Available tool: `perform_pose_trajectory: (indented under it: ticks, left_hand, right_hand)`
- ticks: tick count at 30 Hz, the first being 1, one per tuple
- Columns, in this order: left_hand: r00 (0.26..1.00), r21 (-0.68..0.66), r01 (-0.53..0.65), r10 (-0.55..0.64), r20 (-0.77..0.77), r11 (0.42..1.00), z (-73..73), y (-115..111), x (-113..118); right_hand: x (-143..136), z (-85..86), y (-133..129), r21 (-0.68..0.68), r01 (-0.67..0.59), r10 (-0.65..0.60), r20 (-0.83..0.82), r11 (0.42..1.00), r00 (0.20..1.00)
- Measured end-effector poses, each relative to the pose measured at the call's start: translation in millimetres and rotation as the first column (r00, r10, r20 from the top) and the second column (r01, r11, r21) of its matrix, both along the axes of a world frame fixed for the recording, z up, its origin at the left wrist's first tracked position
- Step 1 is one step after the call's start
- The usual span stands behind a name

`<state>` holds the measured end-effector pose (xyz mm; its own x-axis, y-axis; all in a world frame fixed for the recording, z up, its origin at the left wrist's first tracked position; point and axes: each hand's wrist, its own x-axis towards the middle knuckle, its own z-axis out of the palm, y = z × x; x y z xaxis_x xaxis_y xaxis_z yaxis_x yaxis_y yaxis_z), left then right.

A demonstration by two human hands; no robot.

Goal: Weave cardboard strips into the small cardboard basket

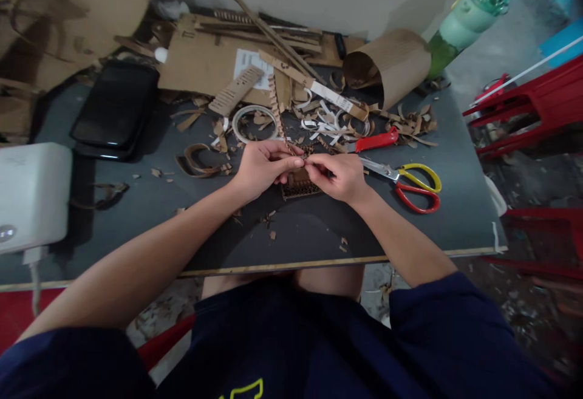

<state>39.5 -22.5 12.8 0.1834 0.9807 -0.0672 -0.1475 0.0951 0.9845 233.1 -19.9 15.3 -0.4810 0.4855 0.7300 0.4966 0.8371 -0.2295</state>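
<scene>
The light is dim, cool and diffuse, its source out of view. Around the scissors (pixel 397 175), the tabletop (pixel 310 235) reads flat slate grey with faint shadows. Far left of the scissors, a soft shadow borders the white box (pixel 34 195), and the black phone (pixel 116 104) carries a dull sheen. Beyond the scissors, the inside of the paper tube (pixel 362 70) sinks into darkness. Right of the scissors, the red chairs (pixel 537 104) look smeared and stretched by the wide lens. Left of the scissors, the corrugated strip (pixel 276 104) turns soft and hard to read between left hand (pixel 262 168) and right hand (pixel 339 175).
</scene>
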Motion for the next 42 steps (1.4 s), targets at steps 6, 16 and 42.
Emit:
perform_pose_trajectory:
  ticks: [6,16,42]
  left_hand:
    - [1.0,0.0,0.001,-0.001,-0.013,1.0,-0.2,-0.8,0.2]
    - [1.0,-0.008,-0.001,0.001,0.003,1.0,2.3,-1.9,1.1]
    - [1.0,-0.005,-0.008,0.008,0.009,1.0,3.5,-1.2,2.1]
  right_hand:
    - [-0.2,1.6,-0.1,0.01,0.003,-0.003,0.013,1.0,1.0]
    - [0.1,1.8,0.0,0.021,0.004,-0.005,0.036,1.0,0.999]
    - [-0.3,-0.8,-0.4,-0.014,-0.002,0.002,0.008,1.0,1.0]
